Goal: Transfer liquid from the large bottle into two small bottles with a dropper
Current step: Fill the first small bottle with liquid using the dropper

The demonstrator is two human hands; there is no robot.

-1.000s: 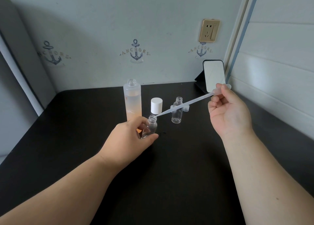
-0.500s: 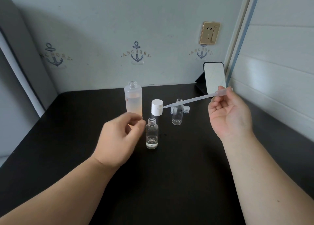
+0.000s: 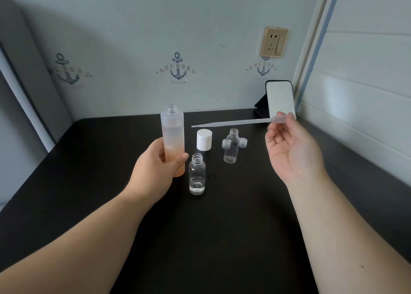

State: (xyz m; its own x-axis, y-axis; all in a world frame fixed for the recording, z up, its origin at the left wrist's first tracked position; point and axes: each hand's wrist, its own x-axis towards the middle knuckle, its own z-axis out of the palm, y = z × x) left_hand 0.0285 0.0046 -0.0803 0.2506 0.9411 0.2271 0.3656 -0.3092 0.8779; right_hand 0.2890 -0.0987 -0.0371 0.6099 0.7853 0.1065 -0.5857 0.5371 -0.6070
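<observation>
Since the earlier frame the left hand (image 3: 155,171) has been moved off the near small bottle (image 3: 197,174) and wrapped round the large bottle (image 3: 173,138), thumb in front. The bottle should be steadied upright while the dropper (image 3: 231,123), pinched at its bulb by the right hand (image 3: 291,147), is tipped down into the open neck. The far small bottle (image 3: 231,147) looks empty.

Open tabletop near us, clutter at mid-table

We see bare table (image 3: 211,238) between our forearms; farther back the near vial (image 3: 197,174), white cap (image 3: 204,139) and far vial (image 3: 231,146) stand close together, and the dropper (image 3: 231,123) spans above them.
</observation>
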